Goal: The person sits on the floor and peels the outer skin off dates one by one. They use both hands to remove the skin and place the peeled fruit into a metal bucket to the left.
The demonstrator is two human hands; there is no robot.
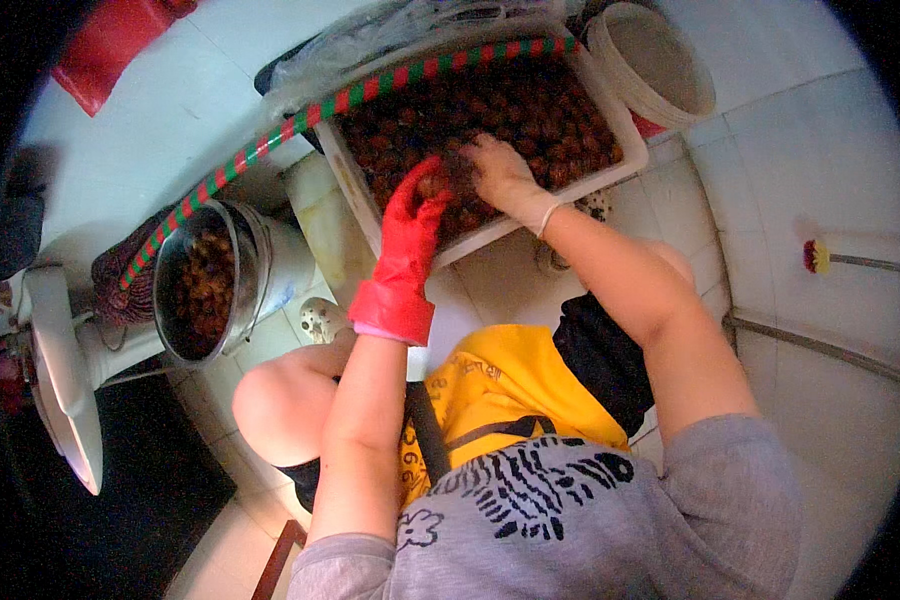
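Observation:
A white rectangular tub (630,161) full of round dark brown pieces (562,142) lies before me. They may be nuts or corms, but the blur does not settle it. My left hand (418,217), in a red rubber glove, reaches over the tub's near side. Its thumb and fingers curl around a round brown piece (433,187). My right hand (504,176) looks paler than the forearm, with a whitish band at the wrist. Its fingers bend down against a dark, rough clump (461,171) beside the glove. Whether that clump is gripped cannot be made out.
A green-and-red striped strip (300,124) crosses the tub's far side. At left stands a metal bucket (236,300) holding more brown pieces (206,281). A pale bucket (701,82) is at the far right corner. Clear plastic sheeting (390,45) lies behind the tub.

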